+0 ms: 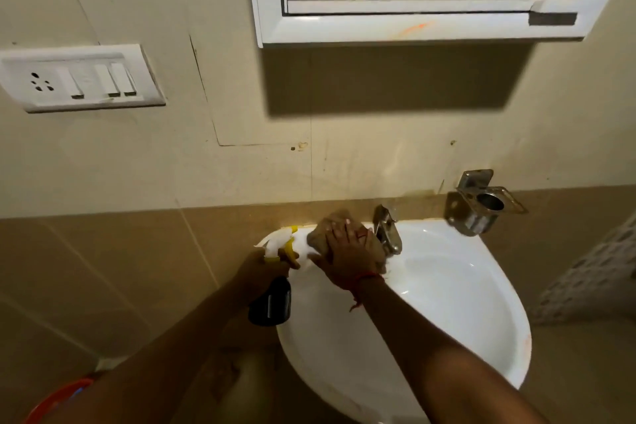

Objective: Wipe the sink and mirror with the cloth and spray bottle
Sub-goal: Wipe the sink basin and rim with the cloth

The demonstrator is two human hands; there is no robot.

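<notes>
Right hand (347,248) flat, fingers spread, pressing cloth (320,229) onto sink (447,286) rim; left hand (256,268) fingers gripping spray bottle (272,299).

A white switch plate (81,77) with a socket and three rocker switches sits on the beige wall at the left. A chrome tap (388,229) stands against the tan tile band, and a steel wall holder (480,206) is mounted to its right. An orange rim (56,401) shows at the bottom left corner.
</notes>
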